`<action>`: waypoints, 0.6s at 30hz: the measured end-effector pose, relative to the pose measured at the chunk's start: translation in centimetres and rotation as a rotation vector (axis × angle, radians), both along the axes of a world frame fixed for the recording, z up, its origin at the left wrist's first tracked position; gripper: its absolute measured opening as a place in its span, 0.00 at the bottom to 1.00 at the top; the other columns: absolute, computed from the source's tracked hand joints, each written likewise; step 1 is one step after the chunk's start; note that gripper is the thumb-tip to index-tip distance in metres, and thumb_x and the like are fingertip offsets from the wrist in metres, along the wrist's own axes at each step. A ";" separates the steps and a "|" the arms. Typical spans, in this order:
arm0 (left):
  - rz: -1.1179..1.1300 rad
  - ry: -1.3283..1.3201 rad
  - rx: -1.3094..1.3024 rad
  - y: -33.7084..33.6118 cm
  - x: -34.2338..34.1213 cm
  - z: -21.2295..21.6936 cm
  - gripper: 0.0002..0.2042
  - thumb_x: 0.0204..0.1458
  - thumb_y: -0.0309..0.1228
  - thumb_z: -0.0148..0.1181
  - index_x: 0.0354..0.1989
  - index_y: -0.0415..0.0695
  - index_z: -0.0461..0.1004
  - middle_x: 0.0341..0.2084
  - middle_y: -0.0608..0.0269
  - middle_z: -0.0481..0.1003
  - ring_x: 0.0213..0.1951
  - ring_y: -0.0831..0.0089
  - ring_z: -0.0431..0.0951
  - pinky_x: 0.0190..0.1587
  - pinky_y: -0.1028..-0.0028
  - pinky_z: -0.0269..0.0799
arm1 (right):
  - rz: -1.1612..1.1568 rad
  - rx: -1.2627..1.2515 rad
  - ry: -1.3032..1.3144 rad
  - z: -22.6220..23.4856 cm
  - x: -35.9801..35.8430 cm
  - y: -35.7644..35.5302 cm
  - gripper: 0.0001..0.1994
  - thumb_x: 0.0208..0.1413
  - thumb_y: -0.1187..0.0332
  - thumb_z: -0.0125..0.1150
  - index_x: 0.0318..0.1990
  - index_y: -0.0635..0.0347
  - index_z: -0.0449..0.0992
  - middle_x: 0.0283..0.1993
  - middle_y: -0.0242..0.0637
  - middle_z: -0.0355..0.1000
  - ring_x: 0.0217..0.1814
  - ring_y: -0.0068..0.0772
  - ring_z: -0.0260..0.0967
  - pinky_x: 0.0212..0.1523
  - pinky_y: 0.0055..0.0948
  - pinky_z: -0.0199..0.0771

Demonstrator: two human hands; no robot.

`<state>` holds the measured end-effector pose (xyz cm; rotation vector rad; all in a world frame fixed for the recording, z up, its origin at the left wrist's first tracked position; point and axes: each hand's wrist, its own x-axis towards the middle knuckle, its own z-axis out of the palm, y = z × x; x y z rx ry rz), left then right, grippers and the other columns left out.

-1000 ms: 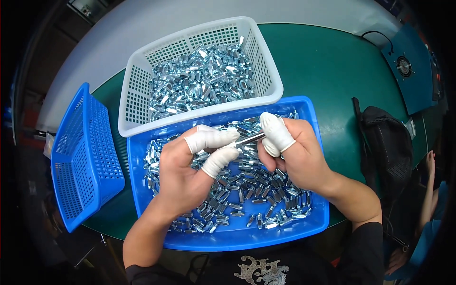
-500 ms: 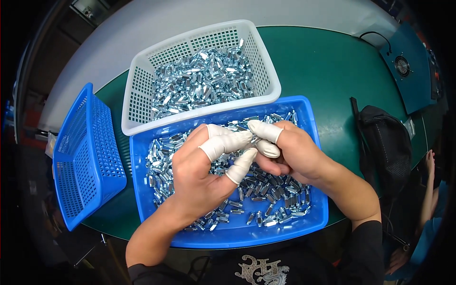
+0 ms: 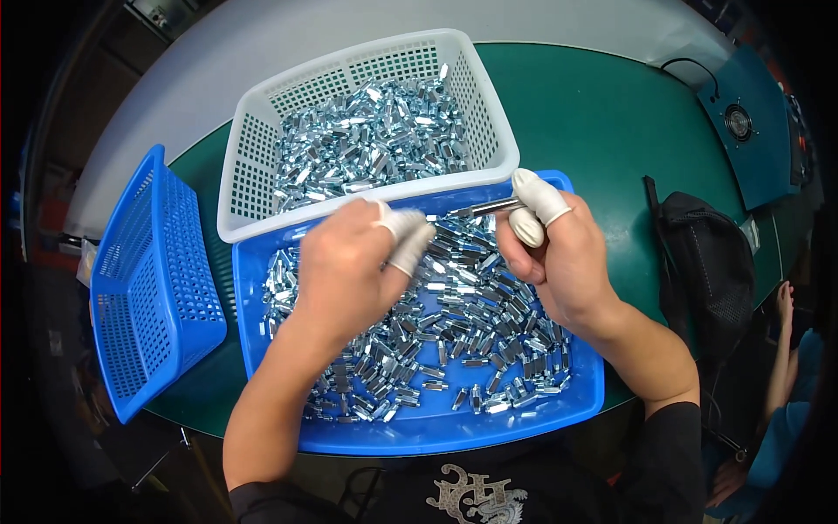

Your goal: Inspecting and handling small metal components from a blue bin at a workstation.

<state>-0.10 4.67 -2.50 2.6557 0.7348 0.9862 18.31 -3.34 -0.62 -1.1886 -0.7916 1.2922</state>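
Observation:
In my right hand (image 3: 563,249), white finger cots cover the thumb and a finger, which pinch a slim metal rod (image 3: 489,208) pointing left. My left hand (image 3: 353,262), also with white finger cots, is blurred by motion; its fingertips are pressed together near the rod's tip, and what they hold is too small and smeared to name. Both hands are over a blue tray (image 3: 436,441) strewn with small shiny hex standoffs (image 3: 375,367). Behind it, a white perforated basket (image 3: 367,194) holds a heap of similar standoffs (image 3: 375,131).
An upright-leaning blue perforated basket (image 3: 196,262) stands at the left. On the right of the green table (image 3: 576,105) lie a black bag (image 3: 707,262) and a teal box with a fan (image 3: 751,122). Another person's arm (image 3: 781,349) shows at far right.
My hands have parted from where they met over the tray: the left moved left, the right moved right and up. The rod in my right hand now shows clearly.

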 end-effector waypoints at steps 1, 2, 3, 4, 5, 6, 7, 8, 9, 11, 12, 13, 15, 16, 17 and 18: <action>-0.001 0.092 -0.024 -0.6 0.2 -0.3 0.09 0.40 0.27 0.65 0.32 0.41 0.77 0.18 0.62 0.69 0.23 0.65 0.72 0.24 0.68 0.68 | 0.019 0.001 -0.003 0.1 0.0 0.0 0.22 0.61 0.57 0.39 0.18 0.58 0.64 0.10 0.29 0.56 0.11 0.15 0.45 0.13 0.19 0.45; 0.007 0.163 -0.060 -1.1 0.5 -0.2 0.10 0.40 0.27 0.64 0.33 0.41 0.76 0.20 0.62 0.69 0.25 0.65 0.72 0.25 0.67 0.69 | 0.016 -0.001 -0.003 0.1 0.0 -0.1 0.22 0.61 0.57 0.39 0.18 0.58 0.64 0.10 0.29 0.56 0.11 0.15 0.45 0.13 0.19 0.45; 0.015 0.234 -0.095 -1.4 0.8 -0.1 0.11 0.40 0.27 0.63 0.35 0.41 0.76 0.22 0.61 0.69 0.26 0.65 0.73 0.25 0.67 0.69 | 0.016 -0.003 0.000 0.1 0.0 -0.1 0.21 0.61 0.57 0.39 0.18 0.58 0.64 0.10 0.29 0.56 0.11 0.15 0.45 0.14 0.19 0.45; 0.012 0.234 -0.096 -1.6 1.1 -0.1 0.11 0.40 0.27 0.63 0.35 0.41 0.76 0.22 0.61 0.69 0.26 0.65 0.73 0.25 0.67 0.69 | 0.015 -0.005 0.003 0.1 0.0 -0.2 0.21 0.61 0.58 0.39 0.18 0.58 0.65 0.10 0.30 0.57 0.11 0.15 0.45 0.14 0.18 0.45; 0.021 0.273 -0.115 -1.8 1.4 -0.1 0.12 0.41 0.27 0.62 0.36 0.41 0.75 0.24 0.61 0.68 0.27 0.64 0.73 0.26 0.66 0.70 | 0.014 -0.005 0.005 0.1 0.0 -0.2 0.21 0.61 0.58 0.39 0.18 0.58 0.65 0.10 0.30 0.57 0.11 0.15 0.45 0.14 0.18 0.45; 0.030 0.310 -0.133 -1.9 1.6 -0.2 0.12 0.42 0.27 0.61 0.37 0.41 0.75 0.26 0.60 0.68 0.29 0.64 0.73 0.28 0.66 0.70 | 0.031 0.006 0.006 0.0 0.0 -0.2 0.21 0.61 0.58 0.39 0.18 0.58 0.65 0.10 0.30 0.57 0.11 0.15 0.45 0.14 0.18 0.45; 0.030 0.312 -0.132 -2.0 1.8 -0.4 0.12 0.42 0.27 0.61 0.37 0.41 0.75 0.26 0.60 0.68 0.29 0.64 0.73 0.28 0.66 0.70 | 0.049 0.016 0.007 -0.1 -0.1 -0.2 0.21 0.61 0.58 0.39 0.18 0.58 0.65 0.10 0.30 0.58 0.11 0.15 0.45 0.14 0.18 0.45; 0.058 0.302 -0.097 -1.9 2.0 -0.7 0.12 0.42 0.27 0.61 0.37 0.41 0.75 0.26 0.60 0.68 0.29 0.63 0.73 0.28 0.66 0.70 | 0.049 0.017 0.008 -0.1 0.0 -0.2 0.21 0.61 0.58 0.39 0.18 0.58 0.65 0.10 0.30 0.58 0.11 0.15 0.45 0.14 0.18 0.45; 0.086 0.292 -0.062 -2.0 2.1 -0.9 0.11 0.42 0.26 0.61 0.37 0.40 0.74 0.27 0.59 0.68 0.29 0.62 0.73 0.29 0.65 0.70 | 0.050 0.018 0.009 -0.2 0.0 -0.3 0.21 0.61 0.58 0.40 0.18 0.58 0.65 0.10 0.30 0.58 0.11 0.15 0.46 0.14 0.18 0.45; 0.090 0.250 -0.056 -2.1 2.1 -0.7 0.10 0.40 0.26 0.62 0.33 0.38 0.73 0.26 0.58 0.69 0.26 0.60 0.72 0.29 0.65 0.70 | 0.051 0.021 0.009 -0.2 0.0 -0.3 0.21 0.61 0.57 0.40 0.18 0.58 0.66 0.10 0.30 0.58 0.11 0.15 0.46 0.14 0.18 0.45; 0.092 0.208 -0.050 -2.2 2.2 -0.6 0.09 0.39 0.25 0.64 0.29 0.36 0.73 0.25 0.57 0.69 0.23 0.58 0.71 0.29 0.65 0.70 | 0.052 0.032 0.003 -0.2 0.0 -0.4 0.22 0.61 0.57 0.40 0.18 0.58 0.66 0.10 0.30 0.58 0.11 0.14 0.46 0.13 0.18 0.45; 0.091 0.207 -0.048 -2.2 2.1 -0.6 0.09 0.39 0.25 0.64 0.29 0.36 0.73 0.25 0.57 0.69 0.23 0.58 0.71 0.29 0.65 0.70 | 0.054 0.044 -0.002 -0.1 0.0 -0.5 0.22 0.61 0.57 0.40 0.18 0.58 0.66 0.10 0.30 0.58 0.11 0.14 0.46 0.13 0.18 0.45; 0.040 0.201 -0.017 -1.9 1.8 -1.0 0.08 0.44 0.23 0.61 0.32 0.36 0.72 0.29 0.58 0.72 0.27 0.65 0.74 0.32 0.70 0.71 | 0.032 0.042 -0.019 -0.2 -0.2 -0.3 0.22 0.62 0.57 0.40 0.18 0.58 0.66 0.11 0.29 0.59 0.11 0.14 0.47 0.13 0.17 0.45; 0.038 0.199 -0.015 -2.1 1.7 -0.6 0.08 0.44 0.23 0.61 0.32 0.36 0.72 0.29 0.58 0.72 0.27 0.65 0.74 0.32 0.70 0.71 | 0.010 0.039 -0.034 -0.2 -0.3 -0.3 0.22 0.62 0.56 0.40 0.17 0.57 0.66 0.11 0.29 0.59 0.11 0.14 0.47 0.13 0.17 0.46; 0.048 0.014 -0.360 -2.5 1.7 0.0 0.07 0.46 0.24 0.61 0.33 0.37 0.72 0.29 0.59 0.73 0.29 0.68 0.75 0.31 0.72 0.71 | 0.002 0.040 -0.035 -0.3 -0.3 -0.3 0.22 0.62 0.56 0.40 0.17 0.57 0.66 0.11 0.29 0.59 0.11 0.14 0.47 0.13 0.17 0.46; 0.057 -0.173 -0.704 -2.8 1.6 0.3 0.07 0.48 0.24 0.60 0.34 0.39 0.72 0.29 0.60 0.75 0.31 0.72 0.76 0.31 0.74 0.71 | -0.012 0.096 -0.088 -0.6 -0.3 -0.3 0.23 0.62 0.56 0.40 0.18 0.57 0.66 0.11 0.29 0.59 0.11 0.13 0.48 0.13 0.17 0.46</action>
